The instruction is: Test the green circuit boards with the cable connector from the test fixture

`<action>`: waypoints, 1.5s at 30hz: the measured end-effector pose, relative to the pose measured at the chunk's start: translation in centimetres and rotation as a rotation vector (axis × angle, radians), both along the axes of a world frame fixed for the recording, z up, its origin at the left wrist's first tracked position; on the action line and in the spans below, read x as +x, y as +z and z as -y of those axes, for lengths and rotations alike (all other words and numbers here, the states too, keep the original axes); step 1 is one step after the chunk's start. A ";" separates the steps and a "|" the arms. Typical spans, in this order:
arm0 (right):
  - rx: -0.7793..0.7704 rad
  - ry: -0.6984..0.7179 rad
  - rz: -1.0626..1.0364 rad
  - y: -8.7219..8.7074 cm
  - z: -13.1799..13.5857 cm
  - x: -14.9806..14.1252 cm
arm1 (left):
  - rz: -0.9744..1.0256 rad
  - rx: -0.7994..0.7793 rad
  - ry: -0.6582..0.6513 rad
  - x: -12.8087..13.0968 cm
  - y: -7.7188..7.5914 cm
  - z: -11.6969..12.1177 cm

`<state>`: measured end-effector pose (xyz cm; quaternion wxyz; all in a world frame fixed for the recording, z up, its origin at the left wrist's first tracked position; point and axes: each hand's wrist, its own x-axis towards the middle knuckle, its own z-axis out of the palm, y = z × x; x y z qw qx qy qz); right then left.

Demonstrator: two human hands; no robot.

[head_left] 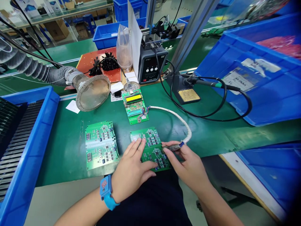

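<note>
A green circuit board (151, 142) lies at the near edge of the green bench mat. My left hand (131, 171), with a blue wrist strap, rests flat on its left side with fingers stretched out. My right hand (188, 163) pinches a grey connector plug (172, 147) at the board's right edge. From the plug a white braided cable (181, 121) curves back to a small tester board with a yellow display (134, 105). A second green circuit board (101, 144) lies to the left, untouched.
A fume extraction hose with a clear funnel (92, 92) hangs over the mat at left. A soldering station (151, 64) and iron stand with sponge (188, 94) sit behind. Blue bins stand at left (35, 141) and right (258, 84).
</note>
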<state>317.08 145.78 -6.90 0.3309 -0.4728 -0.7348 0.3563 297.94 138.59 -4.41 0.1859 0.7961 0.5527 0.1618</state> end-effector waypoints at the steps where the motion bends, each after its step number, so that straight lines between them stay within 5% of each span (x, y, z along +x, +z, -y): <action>1: 0.014 0.005 0.012 0.0 0.0 0.0 | 0.002 -0.003 -0.001 0.0 0.0 0.0; 10: 0.143 0.038 0.061 -0.4 -0.2 -0.2 | -0.005 -0.012 0.001 0.2 0.0 -0.1; 24: 0.065 0.042 0.019 -0.5 -0.1 0.3 | -0.288 0.002 0.057 0.5 1.2 -2.2; 45: 0.087 0.049 0.042 -0.9 -0.1 0.5 | -0.331 -0.108 0.083 0.7 0.5 -2.9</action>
